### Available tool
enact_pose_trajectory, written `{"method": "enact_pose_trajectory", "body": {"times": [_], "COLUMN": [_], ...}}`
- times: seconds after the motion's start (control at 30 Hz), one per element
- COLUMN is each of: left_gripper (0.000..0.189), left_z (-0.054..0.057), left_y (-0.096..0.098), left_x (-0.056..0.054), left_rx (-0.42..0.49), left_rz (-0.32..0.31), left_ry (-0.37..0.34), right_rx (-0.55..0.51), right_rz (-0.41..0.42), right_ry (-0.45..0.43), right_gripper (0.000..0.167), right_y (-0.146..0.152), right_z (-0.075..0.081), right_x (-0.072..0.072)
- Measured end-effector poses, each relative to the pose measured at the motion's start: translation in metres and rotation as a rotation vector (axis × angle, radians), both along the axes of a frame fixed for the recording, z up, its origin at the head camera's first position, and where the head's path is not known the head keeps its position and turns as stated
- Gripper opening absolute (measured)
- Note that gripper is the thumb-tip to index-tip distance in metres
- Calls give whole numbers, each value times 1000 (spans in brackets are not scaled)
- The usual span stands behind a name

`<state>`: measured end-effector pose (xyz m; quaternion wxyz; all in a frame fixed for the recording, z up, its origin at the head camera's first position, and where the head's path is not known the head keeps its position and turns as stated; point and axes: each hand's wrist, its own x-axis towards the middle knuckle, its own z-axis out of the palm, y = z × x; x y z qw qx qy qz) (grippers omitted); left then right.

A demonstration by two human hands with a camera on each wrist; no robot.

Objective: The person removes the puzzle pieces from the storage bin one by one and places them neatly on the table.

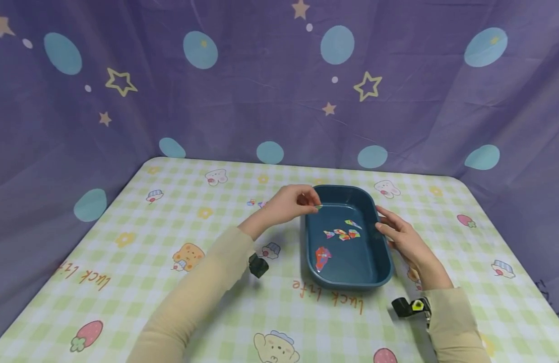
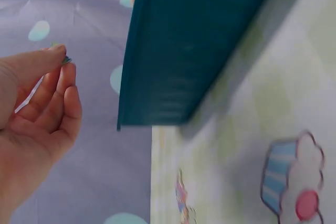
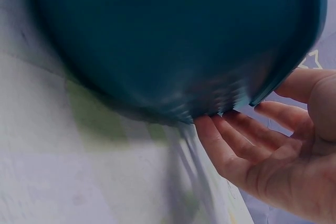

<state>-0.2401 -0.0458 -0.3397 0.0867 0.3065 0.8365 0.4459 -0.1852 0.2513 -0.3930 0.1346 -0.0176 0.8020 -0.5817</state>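
Our left hand (image 1: 292, 204) has a tiny colourful scrap (image 1: 319, 206) pinched at the fingertips, up by the left rim of the blue bin (image 1: 356, 267). It looks thin, so if our fingertips slip it could easily land outside. Our right hand (image 1: 404, 239) grips the bin's right side, thumb at the rim; a tug there might slide stuff around. Inside the bin we've got a loose cluster of bright pieces (image 1: 344, 235) mid-floor, plus a bigger red piece (image 1: 322, 258) nearer us.
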Motion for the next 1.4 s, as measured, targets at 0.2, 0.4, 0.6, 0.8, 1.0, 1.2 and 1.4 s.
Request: {"method": "enact_pose_trajectory", "body": {"times": [0.2,0.4,0.6,0.8,1.0,1.2,1.4], "left_gripper": [7,10,13,13,13,15,15], "left_z": [-9,-20,-27,-35,-44,-54,-55], "left_y": [-22,-42,-64,-87,-108,-122,-126], "left_x": [-5,-8,-11,-21,-31,-40,-42], "left_rx": [38,74,66,26,0,-78,-156], "left_rz": [135,274,363,433,537,619,621], "left_ry": [23,11,-17,-27,-37,-26,-10], "right_rx": [5,6,11,15,11,8,8], "right_rz": [-5,-2,-2,-10,-7,-11,-20], "right_ry": [-5,-4,-6,-11,-8,-11,-1], "right_gripper": [65,66,66,66,66,66,65], "right_y": [0,1,1,1,1,1,1], "right_z": [-2,-1,-2,-2,-1,-2,-3], "right_x": [-1,-1,-2,-2,-2,-2,-3]}}
